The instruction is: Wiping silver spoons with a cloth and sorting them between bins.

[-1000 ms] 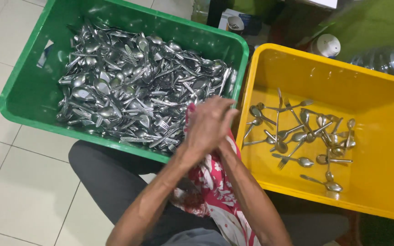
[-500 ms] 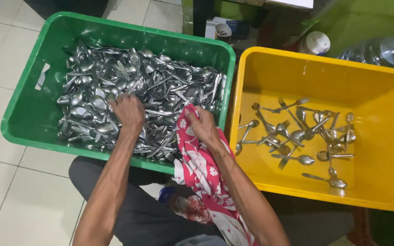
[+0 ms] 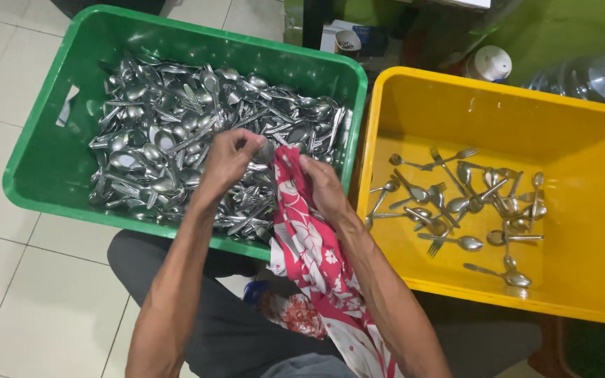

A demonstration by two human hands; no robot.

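Observation:
A green plastic crate holds a deep heap of steel spoons and forks. My left hand is over the heap, pinching a spoon lifted from it. My right hand grips a red floral cloth right beside that spoon; the cloth hangs down over my lap. To the right, a yellow crate holds a scatter of several spoons and forks on its floor.
White floor tiles lie to the left and below the green crate. Beyond the crates are a white-lidded jar, a clear water bottle, a small cup and green furniture. My dark trousers fill the bottom middle.
My hands parted from the cloth; the left reached into the green crate's heap, then lifted a spoon back toward the cloth in my right hand.

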